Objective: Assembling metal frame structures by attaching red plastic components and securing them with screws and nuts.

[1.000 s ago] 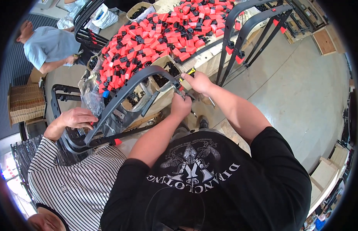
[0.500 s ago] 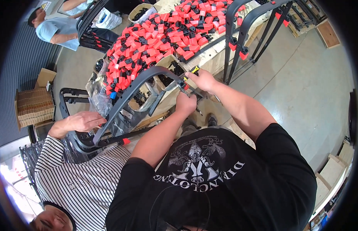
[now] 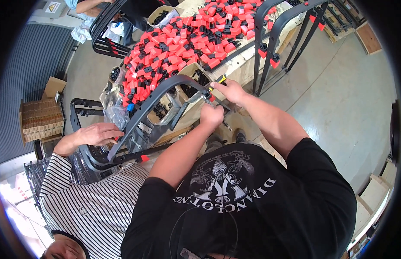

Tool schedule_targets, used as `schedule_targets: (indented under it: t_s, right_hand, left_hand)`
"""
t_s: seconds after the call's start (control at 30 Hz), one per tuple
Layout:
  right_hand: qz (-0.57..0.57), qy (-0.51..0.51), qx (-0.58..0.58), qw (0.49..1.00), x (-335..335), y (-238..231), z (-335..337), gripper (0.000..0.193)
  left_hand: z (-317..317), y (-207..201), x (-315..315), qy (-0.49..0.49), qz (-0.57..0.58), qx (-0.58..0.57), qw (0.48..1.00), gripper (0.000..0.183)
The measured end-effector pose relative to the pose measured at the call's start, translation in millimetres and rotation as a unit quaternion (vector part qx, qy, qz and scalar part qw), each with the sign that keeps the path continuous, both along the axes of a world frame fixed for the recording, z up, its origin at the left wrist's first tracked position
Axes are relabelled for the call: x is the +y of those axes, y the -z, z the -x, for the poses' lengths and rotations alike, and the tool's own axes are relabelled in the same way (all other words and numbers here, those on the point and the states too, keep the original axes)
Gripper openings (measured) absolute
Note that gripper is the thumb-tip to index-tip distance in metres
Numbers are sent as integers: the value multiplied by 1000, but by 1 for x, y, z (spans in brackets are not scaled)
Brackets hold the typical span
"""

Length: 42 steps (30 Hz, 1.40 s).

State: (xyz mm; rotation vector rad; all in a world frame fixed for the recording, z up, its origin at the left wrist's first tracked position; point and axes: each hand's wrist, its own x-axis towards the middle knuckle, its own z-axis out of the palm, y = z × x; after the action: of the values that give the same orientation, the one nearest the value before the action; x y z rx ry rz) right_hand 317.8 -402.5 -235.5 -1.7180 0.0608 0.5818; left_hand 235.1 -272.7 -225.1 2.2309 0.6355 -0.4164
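Observation:
My right hand is closed around a yellow-and-black handled tool, beside the end of a curved black tube frame. Just below it, my left hand is closed on a slim metal tool, whose tip sticks out past the fist. A small red piece sits at the frame's end between my hands. How the tools meet the frame is hidden by my fingers. At the frame's other end, a co-worker's hand touches the tube near a red part.
A large heap of red and black plastic parts covers the table. Boxes of small black parts stand near the frame. More black frames rise at the right. Stacked cardboard is at the left. A striped-shirted co-worker is close beside me.
The view has shifted slightly. My hands stay at the frame's end with their tools. At the upper left, the person in light blue has moved mostly out of view.

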Motion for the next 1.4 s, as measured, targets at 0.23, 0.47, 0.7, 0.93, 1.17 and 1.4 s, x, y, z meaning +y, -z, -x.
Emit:
schedule_targets:
  t_s: [0.23, 0.47, 0.7, 0.93, 1.17, 1.4]
  right_hand:
    - [58, -20, -30, 998, -4, 6, -3, 73]
    - [134, -33, 3, 991, -38, 84, 58, 64]
    - [215, -141, 73, 964, -70, -13, 74, 68]
    - [107, -75, 148, 980, -75, -60, 73, 70]
    - [-21, -23, 131, 991, -70, -34, 53, 29]
    - [25, 28, -14, 999, -30, 19, 31, 28]
  left_hand:
    - [-1, -13, 2, -42, 93, -34, 994, 26]
    - [0, -3, -1, 4, -4, -20, 1000, 34]
    - [5, 2, -4, -10, -49, -43, 998, 34]
    - [5, -17, -10, -3, -22, -47, 999, 28]
    - [24, -9, 1, -149, 212, -109, 960, 20]
    - [76, -11, 55, -236, 374, -36, 896, 11]
